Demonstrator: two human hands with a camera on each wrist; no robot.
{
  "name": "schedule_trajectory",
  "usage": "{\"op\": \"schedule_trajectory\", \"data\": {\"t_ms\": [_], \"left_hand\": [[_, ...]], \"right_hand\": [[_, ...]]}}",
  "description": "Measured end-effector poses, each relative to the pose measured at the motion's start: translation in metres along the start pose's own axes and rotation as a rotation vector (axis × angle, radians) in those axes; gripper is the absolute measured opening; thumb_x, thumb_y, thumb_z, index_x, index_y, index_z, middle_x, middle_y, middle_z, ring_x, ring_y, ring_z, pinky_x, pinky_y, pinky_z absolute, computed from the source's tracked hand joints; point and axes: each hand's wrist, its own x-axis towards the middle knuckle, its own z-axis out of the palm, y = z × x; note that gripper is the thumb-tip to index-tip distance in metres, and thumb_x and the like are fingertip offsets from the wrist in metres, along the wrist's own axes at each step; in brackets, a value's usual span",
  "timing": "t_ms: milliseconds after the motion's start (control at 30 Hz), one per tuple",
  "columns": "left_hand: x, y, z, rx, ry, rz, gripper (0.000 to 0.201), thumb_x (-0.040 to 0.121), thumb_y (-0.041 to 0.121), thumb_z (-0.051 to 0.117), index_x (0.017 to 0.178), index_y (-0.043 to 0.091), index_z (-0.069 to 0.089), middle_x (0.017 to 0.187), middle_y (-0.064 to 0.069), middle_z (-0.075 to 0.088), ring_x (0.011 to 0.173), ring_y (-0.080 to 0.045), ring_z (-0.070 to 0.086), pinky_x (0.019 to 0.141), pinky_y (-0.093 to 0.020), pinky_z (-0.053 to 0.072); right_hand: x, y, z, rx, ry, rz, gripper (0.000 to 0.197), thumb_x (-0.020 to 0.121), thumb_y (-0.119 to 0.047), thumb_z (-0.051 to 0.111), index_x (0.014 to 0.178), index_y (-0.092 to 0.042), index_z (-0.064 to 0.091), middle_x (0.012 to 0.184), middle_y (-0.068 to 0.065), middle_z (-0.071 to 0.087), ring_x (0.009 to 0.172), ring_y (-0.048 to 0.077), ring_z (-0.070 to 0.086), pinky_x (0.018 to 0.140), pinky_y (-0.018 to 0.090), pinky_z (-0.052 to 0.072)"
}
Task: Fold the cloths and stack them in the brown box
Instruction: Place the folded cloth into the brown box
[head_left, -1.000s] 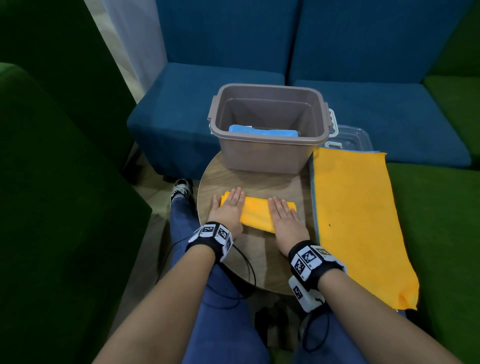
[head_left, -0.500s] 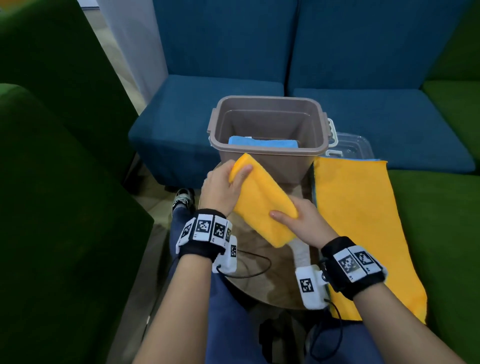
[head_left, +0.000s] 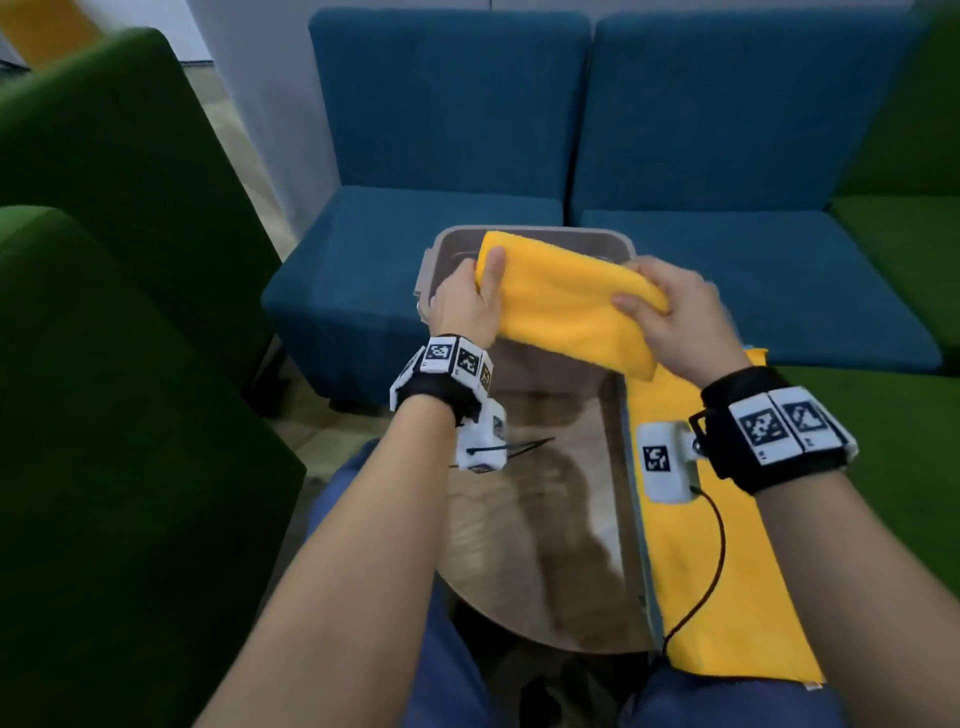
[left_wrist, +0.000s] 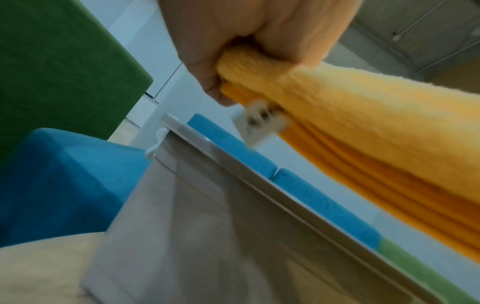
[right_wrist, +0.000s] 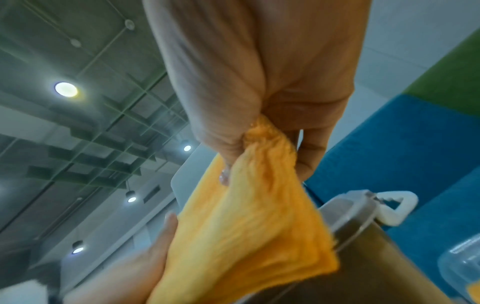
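A folded orange cloth (head_left: 566, 306) is held in the air over the brown box (head_left: 613, 240), covering most of its opening. My left hand (head_left: 467, 301) grips the cloth's left end, thumb on top. My right hand (head_left: 670, 317) pinches its right end. The left wrist view shows fingers curled round the bunched orange cloth (left_wrist: 350, 127) above the brown box's rim (left_wrist: 233, 160). The right wrist view shows the thumb and fingers pinching the orange cloth (right_wrist: 249, 226) beside the brown box (right_wrist: 376, 267). A second orange cloth (head_left: 727, 561) lies unfolded to the right. The box's inside is hidden.
The round wooden table (head_left: 540, 519) holds the box at its far edge. Blue sofa seats (head_left: 415, 270) stand behind it, with green seats (head_left: 104, 364) on the left and right. A clear plastic lid (right_wrist: 462, 269) lies right of the box.
Both hands lifted the folded orange cloth off the table and carried it up and forward until it is over the brown box. The unfolded cloth has not moved.
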Motion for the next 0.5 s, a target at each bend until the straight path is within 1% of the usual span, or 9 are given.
{"op": "schedule_trajectory", "data": {"t_ms": [33,100,133,167,233,300,333,400,500], "left_hand": [[-0.002,-0.007,0.005,0.116,-0.122,0.014,0.069,0.085,0.078,0.009,0.069,0.018,0.039,0.073,-0.001,0.051,0.081,-0.029,0.053,0.088,-0.042,0.035],[-0.008,-0.022,0.014,0.330,-0.273,0.079,0.079,0.077,0.086,0.010,0.076,0.017,0.050,0.083,-0.004,0.058,0.092,-0.029,0.055,0.095,-0.042,0.030],[-0.013,-0.029,0.017,0.409,-0.301,0.124,0.081,0.074,0.089,0.017,0.080,0.018,0.056,0.086,-0.003,0.060,0.094,-0.027,0.054,0.095,-0.041,0.030],[-0.018,-0.033,0.017,0.487,-0.314,0.171,0.073,0.075,0.086,0.031,0.085,0.019,0.059,0.088,-0.001,0.061,0.095,-0.024,0.052,0.093,-0.039,0.030],[-0.030,-0.038,0.018,0.573,-0.303,0.246,0.036,0.083,0.055,0.058,0.085,0.020,0.056,0.090,0.001,0.061,0.097,-0.023,0.051,0.089,-0.038,0.029],[-0.042,-0.037,0.012,0.600,-0.293,0.225,0.010,0.083,0.023,0.059,0.082,0.022,0.049,0.092,0.002,0.060,0.099,-0.024,0.050,0.086,-0.037,0.029],[-0.047,-0.037,0.010,0.622,-0.292,0.218,0.012,0.080,0.015,0.055,0.081,0.023,0.046,0.091,0.002,0.058,0.098,-0.024,0.049,0.085,-0.037,0.029],[-0.058,-0.036,0.005,0.640,-0.324,0.218,0.015,0.076,0.010,0.052,0.080,0.023,0.046,0.091,0.003,0.057,0.098,-0.023,0.048,0.083,-0.036,0.028],[-0.066,-0.035,-0.005,0.638,-0.356,0.226,0.012,0.075,0.011,0.053,0.077,0.023,0.048,0.084,0.003,0.057,0.096,-0.023,0.048,0.081,-0.035,0.028]], "right_hand": [[0.005,0.002,-0.005,-0.045,0.015,-0.008,0.020,0.094,-0.018,0.061,0.113,-0.015,0.065,0.100,0.000,0.066,0.093,0.019,0.057,0.074,0.026,0.035],[0.016,0.004,-0.016,-0.128,0.026,-0.021,0.020,0.094,-0.020,0.061,0.113,-0.018,0.066,0.101,0.004,0.069,0.095,0.024,0.059,0.075,0.030,0.040],[0.021,0.003,-0.021,-0.166,0.026,-0.027,0.019,0.093,-0.021,0.061,0.112,-0.020,0.066,0.101,0.005,0.069,0.096,0.028,0.060,0.077,0.034,0.044],[0.026,0.001,-0.026,-0.195,0.025,-0.033,0.019,0.092,-0.022,0.061,0.111,-0.021,0.066,0.101,0.006,0.070,0.098,0.030,0.061,0.080,0.038,0.047],[0.037,-0.005,-0.034,-0.228,0.019,-0.037,0.019,0.091,-0.023,0.061,0.109,-0.022,0.066,0.103,0.005,0.070,0.100,0.031,0.061,0.085,0.044,0.049],[0.049,-0.013,-0.036,-0.261,0.003,-0.034,0.019,0.091,-0.026,0.061,0.109,-0.025,0.066,0.104,0.003,0.070,0.102,0.030,0.061,0.088,0.046,0.049],[0.055,-0.016,-0.034,-0.288,-0.011,-0.038,0.020,0.090,-0.028,0.060,0.110,-0.027,0.065,0.104,0.003,0.070,0.102,0.031,0.060,0.089,0.047,0.049],[0.065,-0.022,-0.027,-0.336,-0.067,-0.056,0.022,0.090,-0.032,0.058,0.111,-0.028,0.065,0.107,0.004,0.069,0.105,0.033,0.059,0.090,0.048,0.048],[0.076,-0.029,-0.006,-0.450,-0.181,-0.074,0.025,0.093,-0.030,0.057,0.116,-0.024,0.063,0.114,0.007,0.066,0.110,0.035,0.055,0.090,0.046,0.047]]}}
